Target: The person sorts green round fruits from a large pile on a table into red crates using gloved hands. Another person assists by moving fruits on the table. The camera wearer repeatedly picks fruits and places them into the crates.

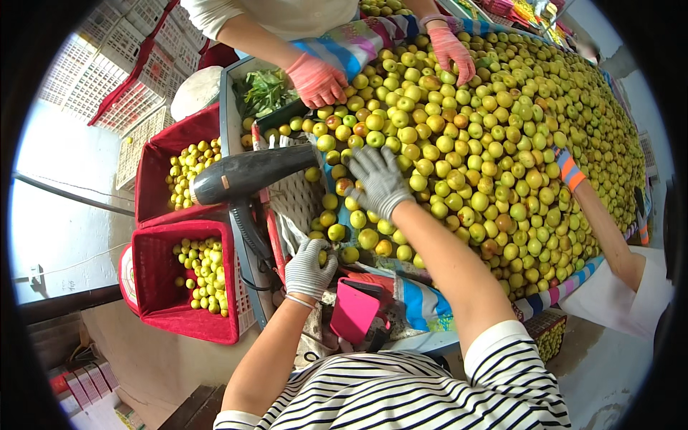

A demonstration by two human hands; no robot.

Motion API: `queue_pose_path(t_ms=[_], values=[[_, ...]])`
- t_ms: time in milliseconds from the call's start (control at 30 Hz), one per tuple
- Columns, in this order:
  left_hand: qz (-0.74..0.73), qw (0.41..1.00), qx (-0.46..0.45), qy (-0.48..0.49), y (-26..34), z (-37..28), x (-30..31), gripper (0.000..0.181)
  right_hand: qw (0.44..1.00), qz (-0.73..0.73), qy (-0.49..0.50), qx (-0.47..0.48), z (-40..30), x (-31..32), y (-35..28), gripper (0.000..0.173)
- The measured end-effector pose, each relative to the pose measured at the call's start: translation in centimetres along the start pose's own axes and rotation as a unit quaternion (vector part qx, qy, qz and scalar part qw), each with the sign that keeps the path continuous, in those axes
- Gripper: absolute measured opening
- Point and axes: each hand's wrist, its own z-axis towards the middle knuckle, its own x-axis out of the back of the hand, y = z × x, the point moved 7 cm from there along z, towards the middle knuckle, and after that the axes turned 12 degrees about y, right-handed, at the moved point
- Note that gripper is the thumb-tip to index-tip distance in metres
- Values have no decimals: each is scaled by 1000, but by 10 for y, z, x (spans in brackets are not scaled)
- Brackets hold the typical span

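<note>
A large heap of yellow-green jujubes, some blushed brown, covers the table before me. My right hand, in a grey knit glove, rests on the heap's near left part with fingers spread. Lower left, my left hand, in a striped pale glove, has its fingers curled around one jujube. Just beyond that hand is a white woven basket with a red-wrapped edge. A black hair dryer lies across the basket and the table's left edge, its handle pointing toward me.
Two red-lined crates with jujubes stand at left. Pink-gloved hands work opposite; another person's gloved hand reaches in from the right. Green leaves fill a corner bin. A pink phone case lies near me.
</note>
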Motion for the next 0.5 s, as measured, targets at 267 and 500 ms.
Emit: queue_pose_path(t_ms=[267, 500], values=[[-14, 1000, 2, -13, 0, -2, 4, 28, 986, -118, 91, -69, 56, 21, 104, 62], [3, 1000, -5, -26, 2, -1, 1, 31, 970, -206, 36, -123, 69, 9, 103, 63]])
